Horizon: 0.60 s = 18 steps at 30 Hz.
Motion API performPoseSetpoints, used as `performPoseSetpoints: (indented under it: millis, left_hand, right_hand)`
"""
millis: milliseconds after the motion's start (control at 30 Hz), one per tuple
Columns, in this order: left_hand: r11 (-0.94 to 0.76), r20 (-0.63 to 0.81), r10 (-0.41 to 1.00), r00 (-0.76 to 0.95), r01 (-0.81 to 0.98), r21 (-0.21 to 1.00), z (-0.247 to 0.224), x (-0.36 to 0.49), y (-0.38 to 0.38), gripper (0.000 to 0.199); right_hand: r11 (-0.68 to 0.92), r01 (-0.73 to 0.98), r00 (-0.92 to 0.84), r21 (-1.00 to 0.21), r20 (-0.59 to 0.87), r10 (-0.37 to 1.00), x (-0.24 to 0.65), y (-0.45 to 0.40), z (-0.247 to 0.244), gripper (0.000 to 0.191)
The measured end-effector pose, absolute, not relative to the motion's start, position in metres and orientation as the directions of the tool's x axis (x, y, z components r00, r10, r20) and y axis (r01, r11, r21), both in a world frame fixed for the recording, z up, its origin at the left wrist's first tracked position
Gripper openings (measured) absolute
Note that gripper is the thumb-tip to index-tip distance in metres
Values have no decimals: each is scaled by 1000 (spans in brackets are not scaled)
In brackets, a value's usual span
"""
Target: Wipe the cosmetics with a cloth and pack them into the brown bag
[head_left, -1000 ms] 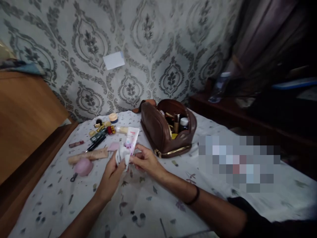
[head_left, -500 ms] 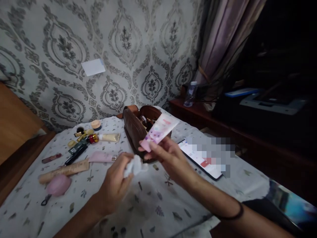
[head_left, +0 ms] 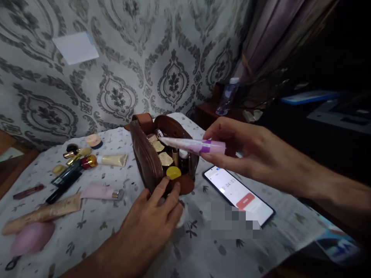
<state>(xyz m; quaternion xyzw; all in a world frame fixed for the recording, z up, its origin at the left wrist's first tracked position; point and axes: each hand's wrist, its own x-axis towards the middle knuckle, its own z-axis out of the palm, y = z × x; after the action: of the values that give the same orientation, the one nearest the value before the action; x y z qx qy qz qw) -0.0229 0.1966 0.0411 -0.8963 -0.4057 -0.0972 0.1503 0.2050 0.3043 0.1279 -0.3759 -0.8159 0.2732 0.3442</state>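
My right hand (head_left: pixel 240 150) pinches a pink and white squeeze tube (head_left: pixel 194 145) between thumb and fingers, level above the brown cosmetic bag (head_left: pixel 147 154). The unzipped bag shows gold-coloured items, a yellow round lid (head_left: pixel 174 172) and a white cap inside. At the bag's near end is my left hand (head_left: pixel 158 214), its index and middle fingers stretched onto the brown end flap (head_left: pixel 185 185). A bit of crumpled white tissue (head_left: pixel 182 216) shows under its curled outer fingers; the thumb is hidden.
Left of the bag lie a cream tube (head_left: pixel 114 160), a pink tube (head_left: pixel 98 191), a beige tube (head_left: pixel 55 210), a pink sponge case (head_left: pixel 32 238) and several small cosmetics. A lit phone (head_left: pixel 237 193) rests on the right. Behind stands a water bottle (head_left: pixel 228 96).
The tube has turned from slanting upright to nearly level over the bag. My left hand has moved from holding the tissue in front of the bag to its near flap. The view has shifted closer.
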Motion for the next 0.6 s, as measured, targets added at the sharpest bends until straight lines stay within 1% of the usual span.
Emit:
performPoseSetpoints:
  millis: [67, 100, 200, 267, 333, 367, 433, 533, 600]
  left_hand:
    - [-626, 307, 692, 653, 755, -194, 41, -20, 199, 23]
    - [-634, 313, 692, 651, 755, -167, 41, -19, 201, 22]
    - [-684, 294, 699, 652, 730, 8, 42, -23, 206, 23]
    - [-689, 276, 716, 642, 713, 129, 43, -28, 208, 25]
    - [-671, 250, 739, 625, 716, 194, 43, -33, 209, 29]
    - [-667, 237, 744, 625, 718, 201, 44, -35, 209, 31]
    - [-676, 219, 735, 641, 718, 165, 44, -37, 209, 31]
    - [-717, 235, 682, 692, 696, 34, 44, -37, 208, 27]
    - [-724, 268, 653, 708, 688, -54, 43, -36, 207, 24]
  right_hand:
    - [614, 467, -571, -637, 313, 759, 202, 314, 134, 21]
    - [620, 476, -602, -624, 283, 747, 200, 318, 136, 22]
    - [622, 479, -658, -619, 216, 721, 190, 329, 136, 29]
    - [630, 461, -681, -625, 206, 702, 183, 334, 131, 33]
    - [627, 439, -685, -644, 212, 697, 177, 338, 124, 31]
    - [620, 430, -680, -657, 216, 700, 174, 339, 121, 30]
    - [600, 408, -673, -688, 218, 707, 169, 341, 115, 26]
    - [606, 377, -723, -700, 186, 665, 160, 342, 110, 27]
    - [625, 440, -738, -645, 137, 661, 153, 341, 106, 32]
